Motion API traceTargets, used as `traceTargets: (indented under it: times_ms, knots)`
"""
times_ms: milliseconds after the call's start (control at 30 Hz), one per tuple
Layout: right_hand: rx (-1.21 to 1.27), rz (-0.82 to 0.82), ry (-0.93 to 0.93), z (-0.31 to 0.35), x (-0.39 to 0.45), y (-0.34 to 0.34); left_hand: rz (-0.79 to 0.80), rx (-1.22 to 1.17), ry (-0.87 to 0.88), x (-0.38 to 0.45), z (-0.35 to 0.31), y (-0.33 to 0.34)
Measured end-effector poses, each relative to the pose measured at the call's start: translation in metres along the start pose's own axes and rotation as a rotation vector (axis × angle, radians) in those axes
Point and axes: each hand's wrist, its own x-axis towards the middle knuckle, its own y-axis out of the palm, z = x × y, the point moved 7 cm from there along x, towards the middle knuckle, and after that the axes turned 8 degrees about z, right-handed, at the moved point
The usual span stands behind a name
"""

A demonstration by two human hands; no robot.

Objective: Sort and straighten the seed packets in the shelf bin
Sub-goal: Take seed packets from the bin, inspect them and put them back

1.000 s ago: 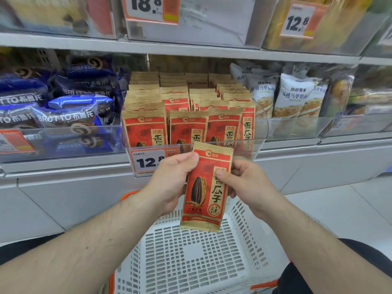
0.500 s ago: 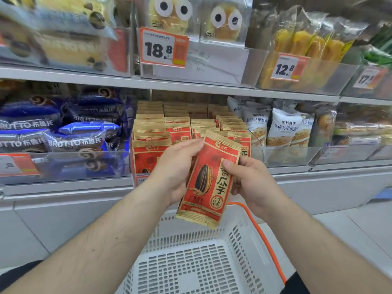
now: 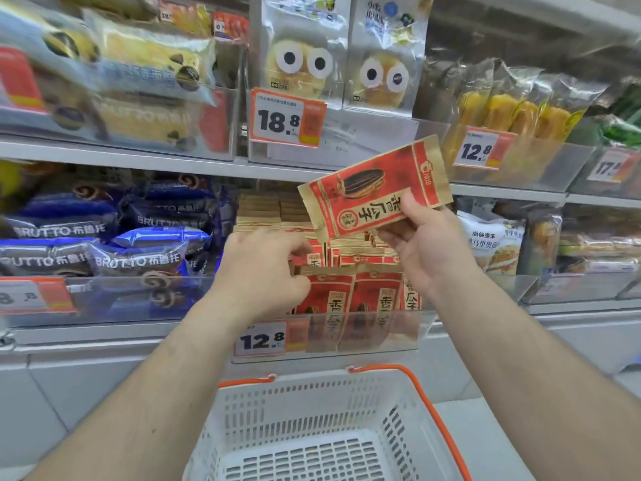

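A red and gold sunflower seed packet (image 3: 371,189) is turned sideways above the bin, pinched at its lower right edge by my right hand (image 3: 419,248). My left hand (image 3: 263,272) reaches into the clear plastic shelf bin (image 3: 421,328), its curled fingers on the tops of the front-left seed packets. Several rows of matching seed packets (image 3: 350,293) stand upright in the bin; the left front ones are hidden behind my left hand.
A white basket with orange handle (image 3: 312,432) sits below the bin. Blue snack bags (image 3: 104,237) fill the bin to the left, white bags (image 3: 492,237) the one to the right. Price tags (image 3: 263,340) hang on bin fronts. The shelf above holds bread packs (image 3: 301,60).
My left hand let go of the held packet and moved into the bin. My right hand lifted the packet up and right, turning it sideways. The camera tilted upward.
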Motion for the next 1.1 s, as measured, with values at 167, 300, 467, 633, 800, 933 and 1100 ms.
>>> traceTargets:
  times_ms: [167,300,467,633,800,933,1100]
  knots:
    - [-0.345,0.067,-0.039,0.007,0.023,0.005,0.177,0.173,0.056,0.002,0.001,0.019]
    - [-0.582,0.128,-0.017,0.002,0.038,0.010,0.161,0.161,0.079,0.000,0.000,0.016]
    - [-0.811,0.220,-0.008,-0.003,0.046,0.024,0.193,0.134,0.095,0.000,0.002,0.017]
    - [-1.056,0.357,-0.002,-0.007,0.052,0.040,0.243,0.071,0.115,-0.001,0.007,0.016]
    - [-1.199,0.399,0.047,-0.020,0.063,0.050,0.283,0.051,0.125,-0.002,0.007,0.016]
    - [-1.299,0.586,0.177,-0.034,0.066,0.062,0.301,0.066,0.112,-0.001,0.007,0.017]
    - [-1.452,0.662,0.131,-0.028,0.071,0.078,0.296,0.082,0.107,-0.001,0.003,0.016]
